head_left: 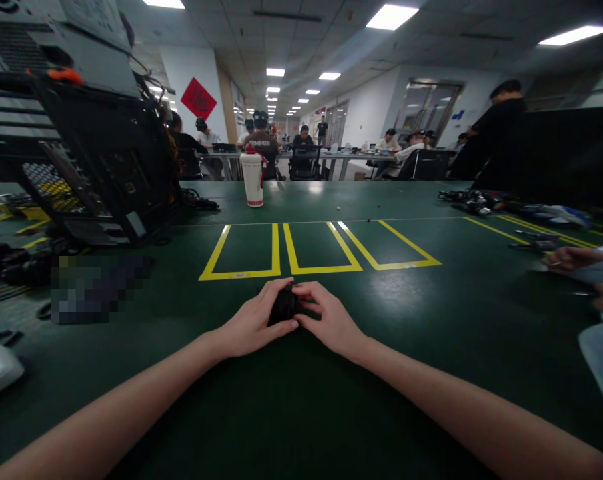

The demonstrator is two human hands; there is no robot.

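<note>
A small, dark black object (283, 307) is between my two hands, just above or on the green tabletop; its kind is too dark to make out. My left hand (244, 323) is closed around its left side, with the thumb along the near edge and the fingers over the far edge. From the right, my right hand (334, 323) has its bent fingers and thumb at the object's right side. The fingers partly cover the object.
Yellow tape frames (321, 271) mark the green table (301, 413) beyond my hands. A white tumbler (252, 177) stands farther back. At left are a black computer case (116, 180) and a blurred-out item (98, 290). Another person's hand (571, 260) is at right, near cables (474, 200).
</note>
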